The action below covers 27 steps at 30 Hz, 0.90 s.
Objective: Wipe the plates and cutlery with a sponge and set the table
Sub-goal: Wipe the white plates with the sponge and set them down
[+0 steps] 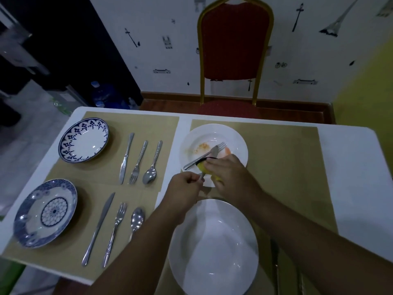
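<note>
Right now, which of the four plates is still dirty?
The far white plate: orange smears, with a knife and fork lying in it. The near white plate, far blue plate and near blue plate look clean.

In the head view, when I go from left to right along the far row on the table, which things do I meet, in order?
Blue-rimmed plate → knife → fork → spoon → dirty white plate.

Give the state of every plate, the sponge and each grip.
Far white plate, food-smeared, knife and fork in it.
Near white plate, clean, empty.
Far blue plate, clean, empty.
Near blue plate, clean, empty.
Sponge, pressed on a utensil.
Left grip, holding that utensil.
Right grip, squeezing the sponge.
</note>
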Available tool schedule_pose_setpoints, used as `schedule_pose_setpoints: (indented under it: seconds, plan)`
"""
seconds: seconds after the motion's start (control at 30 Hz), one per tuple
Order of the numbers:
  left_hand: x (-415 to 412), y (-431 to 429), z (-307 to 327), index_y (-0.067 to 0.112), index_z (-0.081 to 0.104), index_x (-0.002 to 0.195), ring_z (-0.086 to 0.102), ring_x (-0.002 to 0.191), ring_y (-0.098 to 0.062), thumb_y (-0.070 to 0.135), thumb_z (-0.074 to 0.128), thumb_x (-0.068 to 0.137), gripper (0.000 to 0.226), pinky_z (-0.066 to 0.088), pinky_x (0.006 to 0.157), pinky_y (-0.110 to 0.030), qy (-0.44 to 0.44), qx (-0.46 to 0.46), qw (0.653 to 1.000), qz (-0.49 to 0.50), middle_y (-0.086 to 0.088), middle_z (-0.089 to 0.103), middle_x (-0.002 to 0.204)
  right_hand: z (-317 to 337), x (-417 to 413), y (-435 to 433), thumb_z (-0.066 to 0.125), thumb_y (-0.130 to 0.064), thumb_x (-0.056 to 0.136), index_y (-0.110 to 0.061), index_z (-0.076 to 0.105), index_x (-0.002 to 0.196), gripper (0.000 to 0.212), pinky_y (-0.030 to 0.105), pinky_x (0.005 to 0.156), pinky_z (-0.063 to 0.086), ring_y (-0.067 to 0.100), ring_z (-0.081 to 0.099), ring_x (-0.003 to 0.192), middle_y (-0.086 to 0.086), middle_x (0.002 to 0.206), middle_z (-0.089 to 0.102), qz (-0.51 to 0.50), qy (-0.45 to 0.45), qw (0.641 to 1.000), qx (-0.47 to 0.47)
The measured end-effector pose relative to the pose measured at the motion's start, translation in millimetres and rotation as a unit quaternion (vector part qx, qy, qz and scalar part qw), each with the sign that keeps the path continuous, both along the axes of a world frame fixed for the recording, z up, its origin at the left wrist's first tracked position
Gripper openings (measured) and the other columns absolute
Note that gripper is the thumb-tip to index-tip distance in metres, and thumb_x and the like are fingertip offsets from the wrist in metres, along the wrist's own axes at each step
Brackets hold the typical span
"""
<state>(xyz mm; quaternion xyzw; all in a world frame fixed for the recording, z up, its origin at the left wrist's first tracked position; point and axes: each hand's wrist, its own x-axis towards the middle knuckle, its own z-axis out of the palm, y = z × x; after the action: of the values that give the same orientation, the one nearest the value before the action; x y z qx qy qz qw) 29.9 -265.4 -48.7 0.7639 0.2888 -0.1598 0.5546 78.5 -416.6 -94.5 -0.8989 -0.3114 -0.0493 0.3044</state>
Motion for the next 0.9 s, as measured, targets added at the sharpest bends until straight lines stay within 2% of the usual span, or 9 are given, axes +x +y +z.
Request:
schedule_pose_setpoints:
  seconds: [0.1,0.2,0.33,0.47,0.6,0.7,0.8,0.83,0.9]
  plan:
    - [-7,-2,-1,0.010,0.076,0.086,0.047,0.060,-0.016,0.011,0.061,0.097,0.019,0.041,0.054,-0.028,-0.012,0.001,0.999,0.031,-0.003,0.056,0.067,-10,25,-7,0.059,-0.003,0.078,-0.019,0.059,0.125,0.050,0.040,0.083,0.048,0.029,0.054,0.090,0.000,0.121,0.065,0.006,-0.011,0.998,-0.054]
    - [-17,-6,-2,0.008,0.074,0.091,0.044,0.059,-0.017,0.009,0.058,0.098,0.018,0.037,0.046,-0.024,0.017,-0.017,0.999,0.046,-0.005,0.055,0.069,-13,51,-20,0.053,-0.007,0.080,-0.028,0.057,0.123,0.048,0.042,0.080,0.047,0.029,0.055,0.090,-0.005,0.111,0.067,-0.051,0.026,0.993,-0.104]
    - [-20,-9,-1,0.009,0.073,0.096,0.047,0.060,-0.016,0.014,0.050,0.103,0.024,0.037,0.042,-0.020,0.055,-0.022,0.996,0.063,-0.007,0.068,0.081,3,39,-28,0.059,-0.001,0.081,-0.021,0.060,0.127,0.050,0.038,0.084,0.047,0.027,0.049,0.099,-0.005,0.117,0.066,-0.156,0.060,0.985,0.027]
    - [-25,-10,-5,0.019,0.074,0.088,0.054,0.071,-0.017,0.020,0.047,0.105,0.032,0.043,0.068,-0.029,0.020,0.037,0.998,0.050,-0.004,0.071,0.080,20,-4,-19,0.068,0.003,0.074,-0.015,0.063,0.122,0.051,0.035,0.085,0.045,0.022,0.049,0.094,0.000,0.119,0.066,-0.052,-0.001,0.997,0.056]
    - [-32,-18,0,0.024,0.071,0.081,0.056,0.073,-0.014,0.016,0.051,0.104,0.031,0.041,0.063,-0.026,-0.015,0.093,0.996,-0.002,-0.004,0.068,0.082,4,-22,-14,0.066,0.001,0.070,-0.017,0.065,0.115,0.049,0.041,0.077,0.052,0.028,0.053,0.089,-0.001,0.116,0.066,0.049,-0.031,0.998,-0.012]
    - [-42,-23,-2,0.022,0.070,0.085,0.056,0.072,-0.014,0.019,0.053,0.103,0.025,0.039,0.057,-0.023,0.022,0.088,0.996,-0.005,-0.003,0.068,0.085,-4,0,-27,0.057,-0.004,0.079,-0.029,0.062,0.119,0.047,0.034,0.072,0.049,0.022,0.047,0.088,-0.006,0.110,0.066,-0.049,0.027,0.996,-0.066]
    - [-50,-30,-3,0.012,0.070,0.093,0.052,0.063,-0.021,0.021,0.054,0.103,0.020,0.040,0.050,-0.026,0.082,-0.018,0.995,0.045,-0.008,0.062,0.082,-9,9,-56,0.055,-0.006,0.083,-0.029,0.060,0.124,0.047,0.037,0.076,0.050,0.025,0.050,0.092,-0.001,0.105,0.066,-0.149,0.089,0.984,-0.029]
    - [-51,-35,-3,0.011,0.071,0.094,0.054,0.067,-0.022,0.021,0.056,0.102,0.019,0.043,0.054,-0.028,0.089,-0.038,0.994,0.045,-0.008,0.062,0.083,-12,7,-66,0.057,-0.006,0.083,-0.028,0.060,0.126,0.048,0.039,0.080,0.052,0.025,0.051,0.096,0.000,0.109,0.065,-0.170,0.115,0.979,-0.002]
    - [-48,-44,-4,0.012,0.074,0.093,0.059,0.076,-0.019,0.021,0.061,0.099,0.017,0.045,0.062,-0.026,0.079,-0.028,0.996,0.013,-0.003,0.067,0.086,-17,-1,-81,0.061,-0.010,0.083,-0.032,0.057,0.128,0.050,0.031,0.085,0.053,0.016,0.054,0.100,0.001,0.116,0.062,-0.199,0.157,0.967,0.027]
